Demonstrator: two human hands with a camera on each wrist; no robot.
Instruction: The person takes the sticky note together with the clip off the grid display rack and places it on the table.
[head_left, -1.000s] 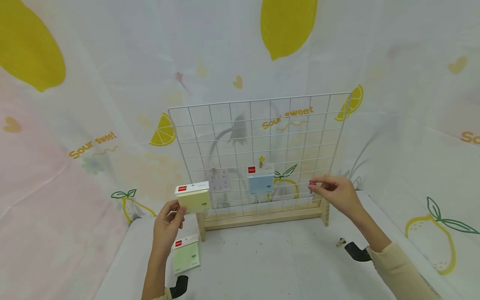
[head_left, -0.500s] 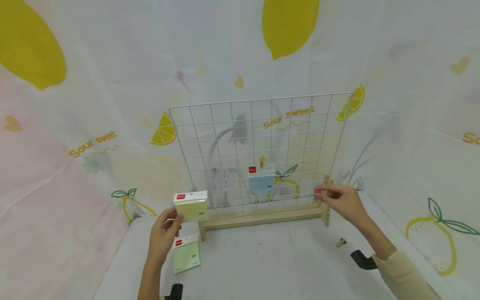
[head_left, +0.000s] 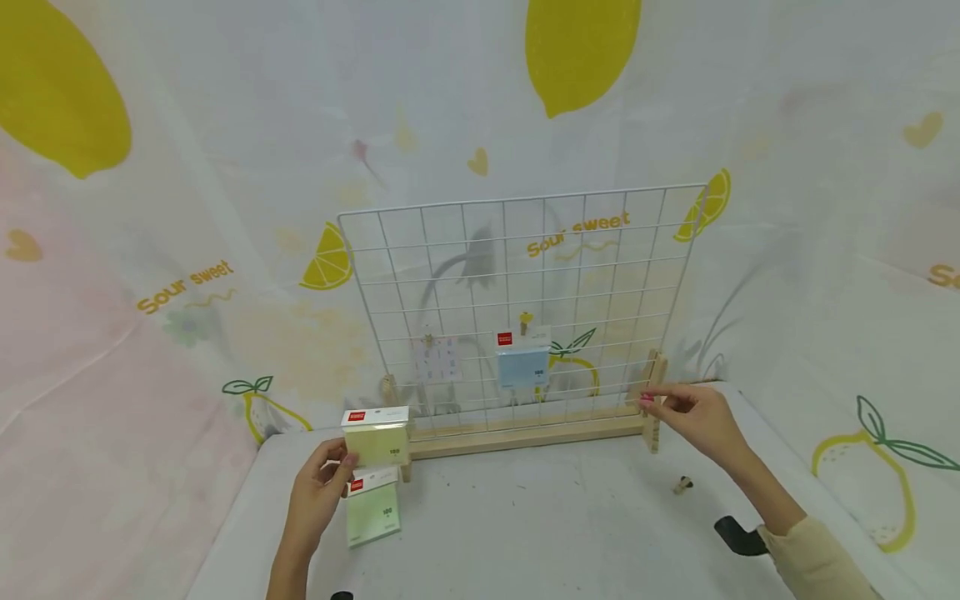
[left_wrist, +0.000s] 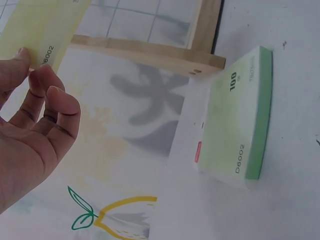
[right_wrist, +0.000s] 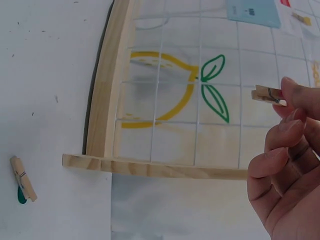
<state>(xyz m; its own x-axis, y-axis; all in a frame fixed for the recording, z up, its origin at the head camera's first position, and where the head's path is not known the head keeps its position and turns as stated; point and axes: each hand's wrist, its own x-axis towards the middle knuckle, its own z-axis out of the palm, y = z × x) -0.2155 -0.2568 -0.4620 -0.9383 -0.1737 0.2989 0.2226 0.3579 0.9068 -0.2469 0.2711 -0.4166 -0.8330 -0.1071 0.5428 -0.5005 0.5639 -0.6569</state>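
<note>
My left hand (head_left: 317, 492) pinches a yellow sticky-note pack (head_left: 377, 437) with a white header card, thumb on its front. Below it on the table lies a green sticky-note pack (head_left: 373, 514), seen from its edge in the left wrist view. Near the right post of the wire grid, my right hand (head_left: 701, 417) pinches a small wooden clothespin (right_wrist: 266, 94) between thumb and forefinger; a pink piece shows at the fingertips in the head view. Another clothespin (head_left: 682, 485) lies on the table below the right hand.
A white wire grid (head_left: 585, 292) stands in a wooden base (head_left: 525, 439) at the back of the table. A blue sticky-note pack (head_left: 522, 368) and a patterned card (head_left: 437, 360) hang clipped on it. A lemon-print cloth hangs behind.
My left hand has lowered the yellow sticky-note pack toward the table and slightly left. My right hand has moved right and down with the clothespin.
</note>
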